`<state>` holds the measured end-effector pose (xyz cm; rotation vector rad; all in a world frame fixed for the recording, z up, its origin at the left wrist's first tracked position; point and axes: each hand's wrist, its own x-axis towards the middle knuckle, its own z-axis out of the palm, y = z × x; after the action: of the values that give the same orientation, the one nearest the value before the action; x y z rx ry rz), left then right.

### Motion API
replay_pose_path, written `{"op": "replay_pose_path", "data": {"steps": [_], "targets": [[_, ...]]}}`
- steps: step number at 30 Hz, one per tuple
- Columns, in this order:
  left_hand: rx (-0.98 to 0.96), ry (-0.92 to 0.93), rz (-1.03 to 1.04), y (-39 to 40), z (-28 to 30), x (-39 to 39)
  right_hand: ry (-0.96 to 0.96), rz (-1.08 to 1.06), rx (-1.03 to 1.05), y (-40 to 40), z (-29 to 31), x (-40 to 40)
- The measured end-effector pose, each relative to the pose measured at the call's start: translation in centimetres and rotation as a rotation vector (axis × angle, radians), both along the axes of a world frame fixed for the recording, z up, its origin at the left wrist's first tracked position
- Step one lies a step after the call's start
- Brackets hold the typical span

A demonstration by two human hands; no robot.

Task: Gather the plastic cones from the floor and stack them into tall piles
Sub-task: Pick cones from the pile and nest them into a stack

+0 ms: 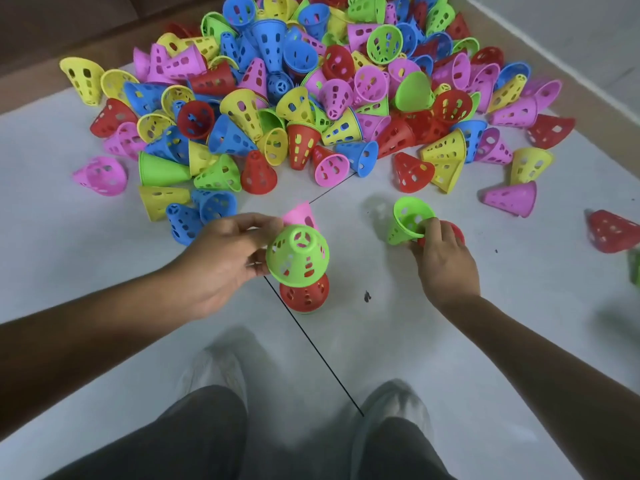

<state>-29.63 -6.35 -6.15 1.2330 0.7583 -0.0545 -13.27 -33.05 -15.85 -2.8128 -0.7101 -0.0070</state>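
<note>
The left hand [221, 258] grips a green cone [298, 256] by its rim, narrow end up, over a red cone [304, 296] standing on the white floor [104, 306]; a pink cone [302, 214] shows just behind. The right hand [445, 261] pinches the rim of a second green cone [407, 220] lying tilted, with a red one [457, 232] under its fingers. A big mixed heap of cones [294, 98] lies beyond.

cones [298, 98]: 100+ approx, heap too dense | hands: 2 | shoes: 2, blurred
</note>
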Motion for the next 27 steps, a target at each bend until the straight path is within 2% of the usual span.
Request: {"op": "replay_pose_path", "data": {"steps": [7,14,23,27], "targets": [[0.196,0.026,-0.036,-1.1,-3.0,-1.5,-0.008,-0.066,0.048,-0.6,0.2,-1.7],[0.416,-0.033,-0.082,0.2,-3.5,-1.9,0.106,-0.164,0.127,-0.3,0.3,-3.5],[0.515,-0.278,-0.09,1.3,-0.2,-2.1,0.268,-0.265,0.301,-0.5,1.4,-5.6],[0.572,-0.331,-0.12,0.7,1.4,-2.3,0.4,-0.325,0.471,-0.7,2.5,-6.8]]}}
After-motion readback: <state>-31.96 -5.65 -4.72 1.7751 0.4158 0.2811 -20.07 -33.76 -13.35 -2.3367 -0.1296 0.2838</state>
